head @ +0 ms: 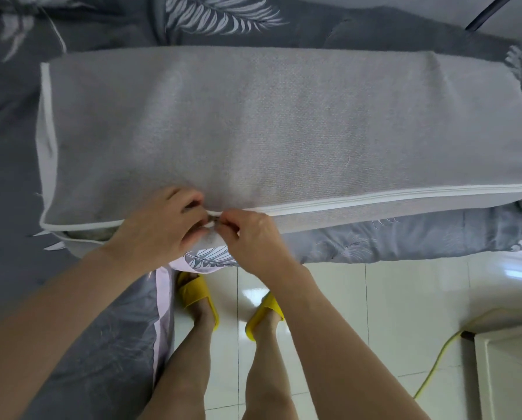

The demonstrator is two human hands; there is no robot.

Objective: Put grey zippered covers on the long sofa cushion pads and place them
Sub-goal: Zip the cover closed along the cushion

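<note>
A long sofa cushion in a grey cover [284, 122] with white piping lies across a bed. Its zipper seam [374, 199] runs along the near side and looks closed to the right of my hands. My left hand [162, 228] pinches the cover's near edge beside the small metal zipper pull [213, 221]. My right hand [250, 237] pinches the pull from the right. Both hands touch at the seam. Left of them the cover's edge gapes slightly, with white pad showing underneath.
The bed carries a dark grey quilt [11, 177] with a pale leaf print that hangs over the near edge. My feet in yellow slippers [197, 294] stand on white floor tiles. A yellow cable [435, 362] and a white cabinet [508, 377] are at the lower right.
</note>
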